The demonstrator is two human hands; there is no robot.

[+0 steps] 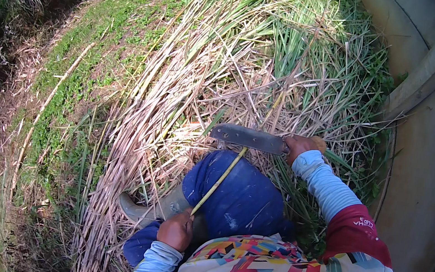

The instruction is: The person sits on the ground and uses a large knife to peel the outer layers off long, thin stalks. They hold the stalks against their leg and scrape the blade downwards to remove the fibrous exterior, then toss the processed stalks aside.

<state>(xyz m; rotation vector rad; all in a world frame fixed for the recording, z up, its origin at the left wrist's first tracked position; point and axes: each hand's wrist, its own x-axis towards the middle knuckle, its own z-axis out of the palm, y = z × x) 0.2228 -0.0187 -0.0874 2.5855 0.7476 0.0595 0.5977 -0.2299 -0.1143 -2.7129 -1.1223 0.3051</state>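
My right hand is closed round the handle of a machete. Its dark, broad blade points left and lies across a thin yellow stalk. Lower down, my left hand grips that stalk near my bent leg. From there it slants up over my blue-trousered knee to the blade; a yellowish length shows beyond, but I cannot tell whether it is the same stalk. Under and past the blade spreads a heap of cut stalks and long leaves, part dry and tan, part green.
A curved, tan wall with a thick rib rises close on my right. My boot rests among the dry stalks. To the left a long dry stalk lies on low green plants, with darker brush farther off.
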